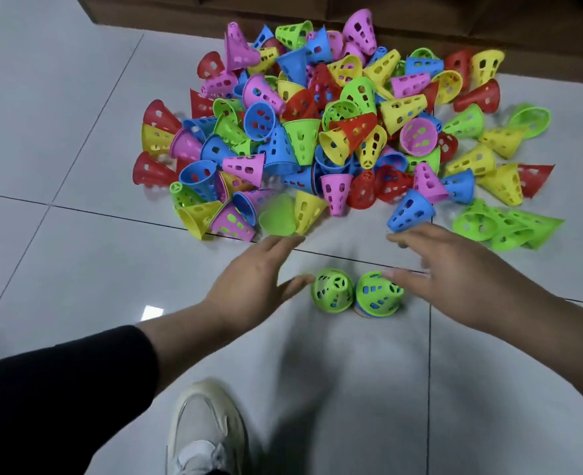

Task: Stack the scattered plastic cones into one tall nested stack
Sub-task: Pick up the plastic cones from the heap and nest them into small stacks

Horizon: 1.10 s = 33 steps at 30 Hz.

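Both hands reach forward over the pale tiled floor (77, 138) at mid-frame, fingers straight and holding nothing: left hand (252, 286), right hand (454, 269). Between them stand two green perforated plastic cones (333, 290), tips up, side by side. The heap of scattered multicoloured plastic cones (334, 132) fills the upper centre.

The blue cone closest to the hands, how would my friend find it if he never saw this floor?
Start at the big heap of colored cones on the white tile floor. Go to its near edge, just beyond the right hand. There the blue cone lies tipped over alone, open end toward the camera, with green cones to its right; it is the only blue one on that edge.
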Tool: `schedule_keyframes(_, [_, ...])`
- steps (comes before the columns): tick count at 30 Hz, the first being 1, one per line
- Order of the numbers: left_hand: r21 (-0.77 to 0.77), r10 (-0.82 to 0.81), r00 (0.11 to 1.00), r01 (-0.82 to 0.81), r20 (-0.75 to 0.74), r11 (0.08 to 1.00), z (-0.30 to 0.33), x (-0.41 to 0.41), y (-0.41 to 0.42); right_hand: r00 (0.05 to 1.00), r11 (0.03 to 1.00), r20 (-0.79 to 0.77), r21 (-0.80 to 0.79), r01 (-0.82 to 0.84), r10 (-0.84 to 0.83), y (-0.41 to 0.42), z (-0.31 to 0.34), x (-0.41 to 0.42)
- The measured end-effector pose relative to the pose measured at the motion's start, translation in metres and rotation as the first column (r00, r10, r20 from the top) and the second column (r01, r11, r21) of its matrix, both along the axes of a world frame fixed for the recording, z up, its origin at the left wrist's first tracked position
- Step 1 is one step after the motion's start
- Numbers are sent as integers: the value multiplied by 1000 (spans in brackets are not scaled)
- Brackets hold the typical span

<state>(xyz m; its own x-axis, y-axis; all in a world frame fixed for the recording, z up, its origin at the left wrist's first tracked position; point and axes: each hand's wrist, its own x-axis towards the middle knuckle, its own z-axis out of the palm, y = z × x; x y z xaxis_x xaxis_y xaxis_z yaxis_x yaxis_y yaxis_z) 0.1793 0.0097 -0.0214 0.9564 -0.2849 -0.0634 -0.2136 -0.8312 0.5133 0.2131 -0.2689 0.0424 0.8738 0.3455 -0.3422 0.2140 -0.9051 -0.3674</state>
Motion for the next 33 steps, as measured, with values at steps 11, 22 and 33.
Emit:
schedule_keyframes(11, [62, 362, 911, -357, -198, 932, -47, 80, 39, 925, 962, -337, 139, 235, -177, 92, -79, 98])
schedule_keyframes(22, [289, 430, 890, -377, -151, 880, -69, 105, 12, 856, 916, -421, 125, 382, -300, 109, -129, 113])
schedule_keyframes(33, [-526, 417, 768, -638, -486, 562, -15, 75, 7, 767, 592, -599, 539, 599, -231, 86, -52, 81])
